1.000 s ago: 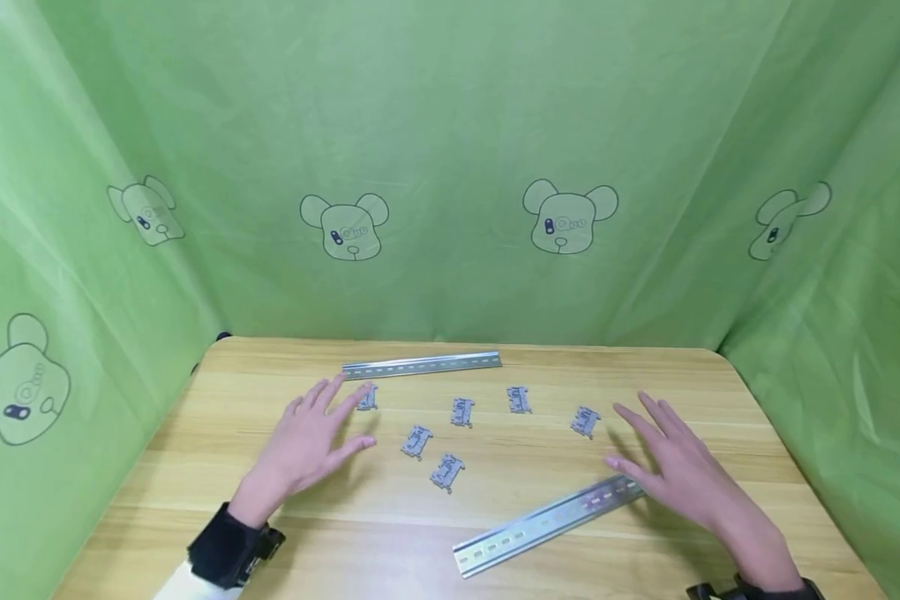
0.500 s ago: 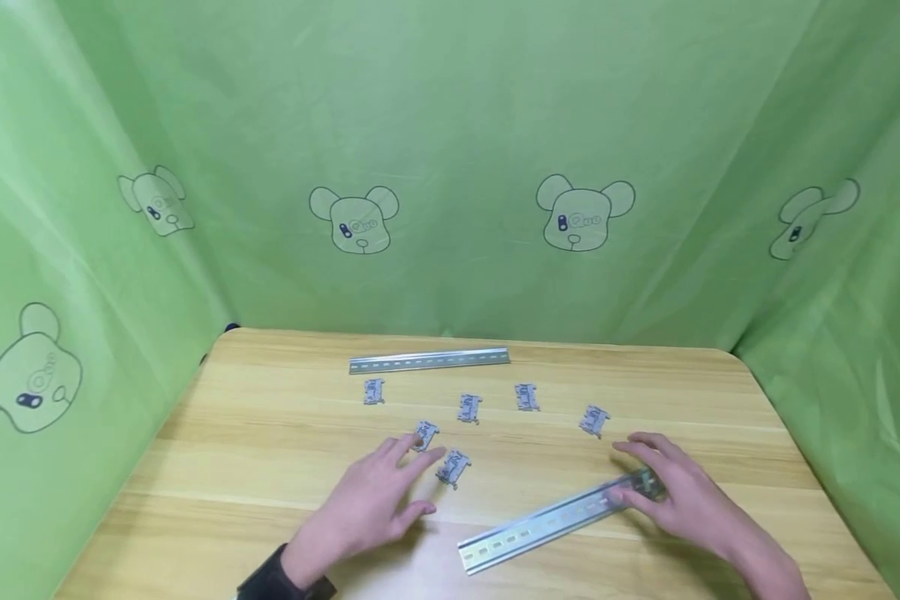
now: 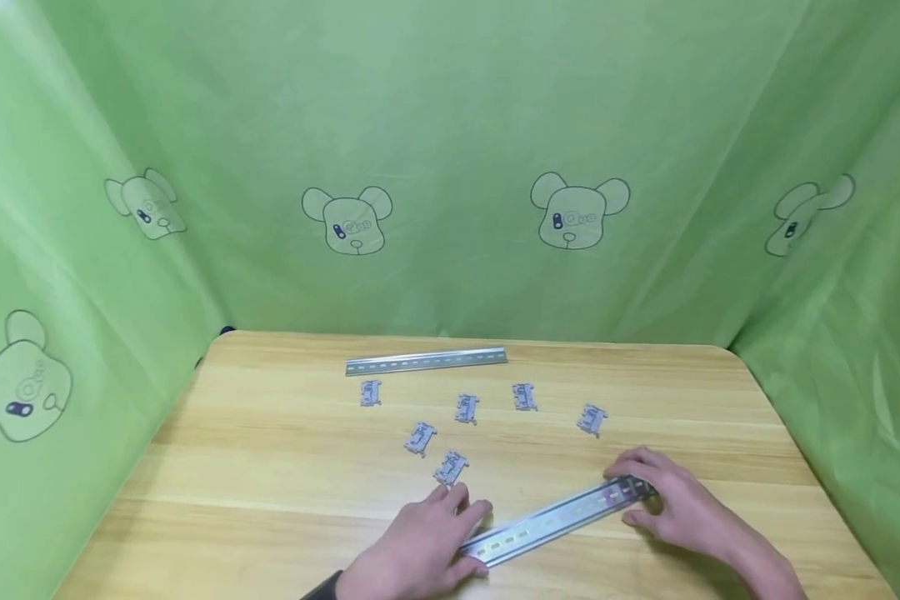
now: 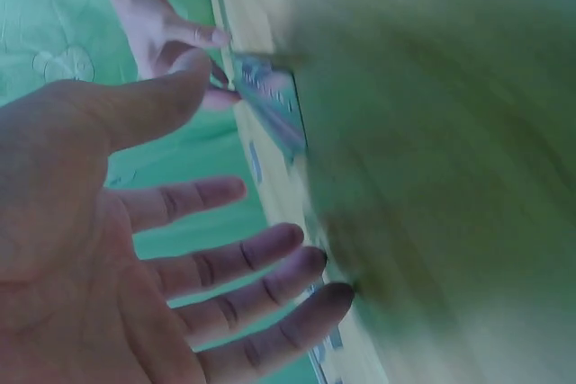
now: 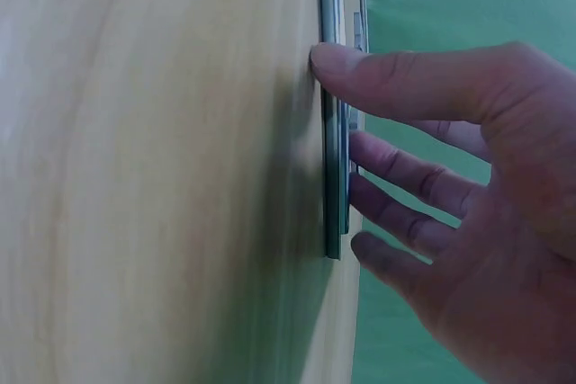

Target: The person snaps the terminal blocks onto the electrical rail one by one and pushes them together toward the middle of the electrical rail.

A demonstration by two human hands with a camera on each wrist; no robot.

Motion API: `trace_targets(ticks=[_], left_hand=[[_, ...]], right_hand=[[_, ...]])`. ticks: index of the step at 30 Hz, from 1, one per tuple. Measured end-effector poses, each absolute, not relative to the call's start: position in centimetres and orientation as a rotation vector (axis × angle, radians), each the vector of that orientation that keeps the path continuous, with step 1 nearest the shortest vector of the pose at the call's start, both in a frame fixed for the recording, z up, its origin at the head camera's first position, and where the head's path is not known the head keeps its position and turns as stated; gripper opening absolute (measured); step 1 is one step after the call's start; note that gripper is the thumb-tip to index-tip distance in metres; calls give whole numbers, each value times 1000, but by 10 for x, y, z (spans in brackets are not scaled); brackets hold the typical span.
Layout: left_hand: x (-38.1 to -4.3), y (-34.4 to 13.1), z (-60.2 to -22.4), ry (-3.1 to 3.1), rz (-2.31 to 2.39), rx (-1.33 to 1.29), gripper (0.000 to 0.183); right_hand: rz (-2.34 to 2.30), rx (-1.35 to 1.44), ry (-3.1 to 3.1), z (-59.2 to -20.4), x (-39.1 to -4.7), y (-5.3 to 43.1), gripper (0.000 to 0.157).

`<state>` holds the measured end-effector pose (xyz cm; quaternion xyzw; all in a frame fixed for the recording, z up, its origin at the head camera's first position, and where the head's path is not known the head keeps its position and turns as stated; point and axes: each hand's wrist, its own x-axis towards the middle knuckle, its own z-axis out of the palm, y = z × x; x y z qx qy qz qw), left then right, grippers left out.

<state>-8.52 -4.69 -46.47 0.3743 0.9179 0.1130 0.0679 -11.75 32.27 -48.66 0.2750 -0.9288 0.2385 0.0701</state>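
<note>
A slotted silver DIN rail lies slanted on the near part of the table. My right hand holds its right end, with the thumb at the near edge and the fingers at the far edge; the right wrist view shows the thumb against the rail. At the other end, my left hand reaches around the rail's tip. In the left wrist view its fingers are spread and relaxed, with the rail beyond them. Just past the left fingertips lies a grey terminal block.
Several more grey terminal blocks lie scattered across the middle, among them one at centre and one at right. A second DIN rail lies near the back edge of the wooden table. Green curtains enclose the table.
My left hand has moved right and nearer, from over the terminal blocks to the near rail's left end. My right hand has lowered onto the right end. The blocks stay put.
</note>
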Motion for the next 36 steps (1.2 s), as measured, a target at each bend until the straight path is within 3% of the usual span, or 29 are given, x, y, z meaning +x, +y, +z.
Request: trace_targets(ticks=[5,14,21,36], left_hand=[[-81,-32,-469,2758,172,1116,59],[-80,-28,-479,2802,21,1058,54],[-83,-52,-479,2860,230,1028,40],[-104,-119,-476,2908,455,970,43]], right_hand=[[712,847,-2787,-489,-119,322,57],[673,881,-2836,-489,-114,312,39],[713,927,-2913,-479,-114,294,34],[731,1021,-3070,-472,-113,244,32]])
